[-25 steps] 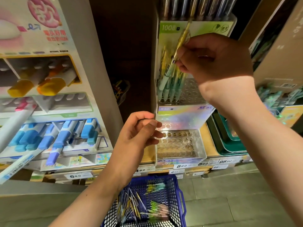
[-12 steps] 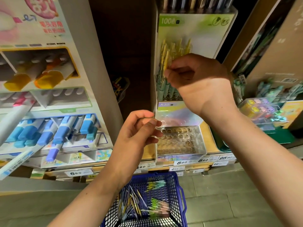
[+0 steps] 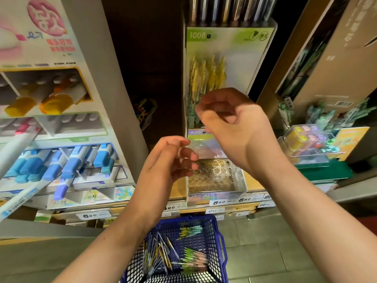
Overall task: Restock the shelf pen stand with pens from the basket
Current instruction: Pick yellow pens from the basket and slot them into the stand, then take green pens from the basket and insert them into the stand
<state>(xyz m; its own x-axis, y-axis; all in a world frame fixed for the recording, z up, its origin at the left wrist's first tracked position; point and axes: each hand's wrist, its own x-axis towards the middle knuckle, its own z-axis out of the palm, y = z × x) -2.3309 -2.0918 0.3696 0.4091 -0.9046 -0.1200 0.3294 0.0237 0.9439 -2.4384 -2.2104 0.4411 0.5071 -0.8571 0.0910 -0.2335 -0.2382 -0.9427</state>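
The pen stand (image 3: 230, 48) rises in tiers at the upper centre of the frame, on a shelf (image 3: 251, 208) edged with price tags. Its middle tier holds a cluster of yellow pens (image 3: 206, 78) standing upright at the tier's left side. Its bottom tier is a clear tray of holes (image 3: 214, 178) with no pens in it.

The right hand (image 3: 234, 123) hangs in front of the middle tier, just below the yellow pens, its fingers loosely curled toward the thumb, with nothing between them. The left hand (image 3: 165, 166) is lower and to the left, at the front left corner of the bottom tier. Its fingers are also relaxed and half curled, and it holds nothing.

At bottom centre, on the floor, sits a blue basket (image 3: 223, 240) with loose pens (image 3: 163, 254) lying across its bottom. A marker display (image 3: 61, 156) fills the left of the frame.
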